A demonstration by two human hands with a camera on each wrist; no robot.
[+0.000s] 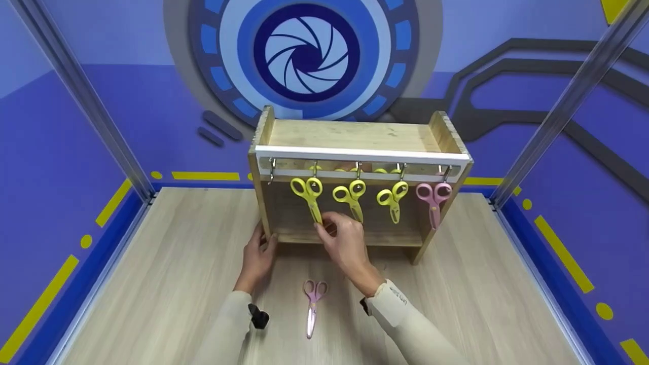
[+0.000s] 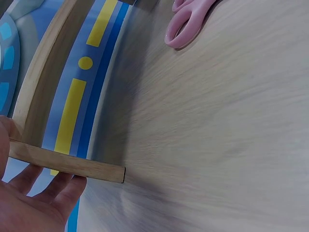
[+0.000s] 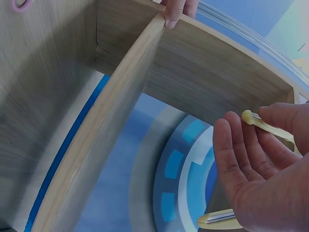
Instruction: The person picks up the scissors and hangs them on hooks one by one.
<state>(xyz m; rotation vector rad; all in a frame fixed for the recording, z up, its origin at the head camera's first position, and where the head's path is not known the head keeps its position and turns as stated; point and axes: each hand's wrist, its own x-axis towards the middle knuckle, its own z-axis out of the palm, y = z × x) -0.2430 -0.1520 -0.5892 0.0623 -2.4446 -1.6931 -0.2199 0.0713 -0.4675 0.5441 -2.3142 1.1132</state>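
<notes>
My left hand (image 1: 258, 258) grips the lower left side panel of a wooden shelf (image 1: 350, 135); the left wrist view shows its fingers around the panel's edge (image 2: 72, 163). My right hand (image 1: 349, 244) pinches the blade end of the leftmost yellow scissors (image 1: 309, 195) between thumb and fingers, their handles up at a hook. In the right wrist view that yellow blade tip (image 3: 263, 124) lies between thumb and forefinger. Two more yellow scissors (image 1: 352, 197) (image 1: 393, 200) and pink scissors (image 1: 434, 200) hang to the right, points down.
A white rail (image 1: 355, 152) with several hooks runs along the shelf's upper front; its leftmost hook (image 1: 272, 167) bears no scissors. Another pair of pink scissors (image 1: 313, 304) lies on the table (image 1: 487, 304) between the forearms. Metal posts (image 1: 96, 101) and blue walls surround the table.
</notes>
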